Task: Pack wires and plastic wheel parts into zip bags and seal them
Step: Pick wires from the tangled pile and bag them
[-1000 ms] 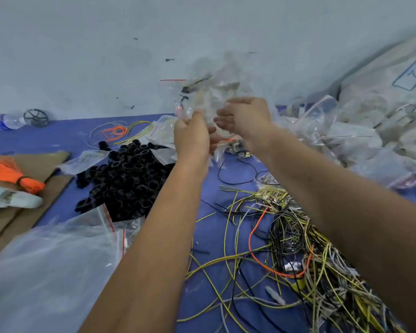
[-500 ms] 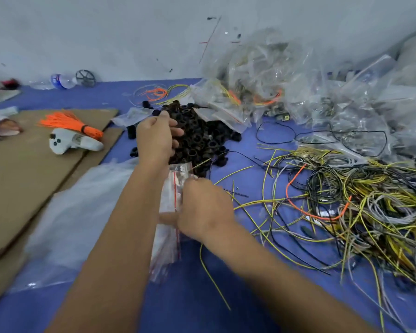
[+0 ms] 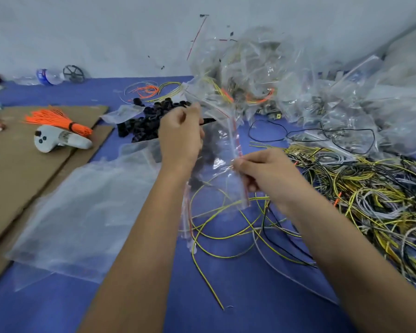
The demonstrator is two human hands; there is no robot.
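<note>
Both of my hands hold one clear zip bag point(image 3: 222, 164) up off the blue tabletop point(image 3: 238, 296), and each grip is closed on plastic. My left hand point(image 3: 181, 138) is raised, its back toward the camera and its fingers curled, pinching the bag's upper edge near the top of the red zip line. My right hand point(image 3: 264, 174) sits lower and to the right, thumb and fingers pinched on the red-striped edge partway down, so the strip runs slanted between the two grips. Both forearms reach in from the bottom of the view, bare, the left nearly straight up the middle and the right angled in from the lower right. The bag hangs in front of the pile of black plastic wheel parts point(image 3: 149, 121), which lies just behind my left hand, and over a few yellow strands. The big tangle of loose wires point(image 3: 370, 195), yellow, black and grey, spreads to the right of my right hand. Filled bags point(image 3: 262, 75) are heaped against the wall behind. A stack of empty bags point(image 3: 82, 212) lies flat to the left of my left forearm. I cannot read any writing; the blue label on the bottle point(image 3: 43, 76) at far left is too blurred.
</note>
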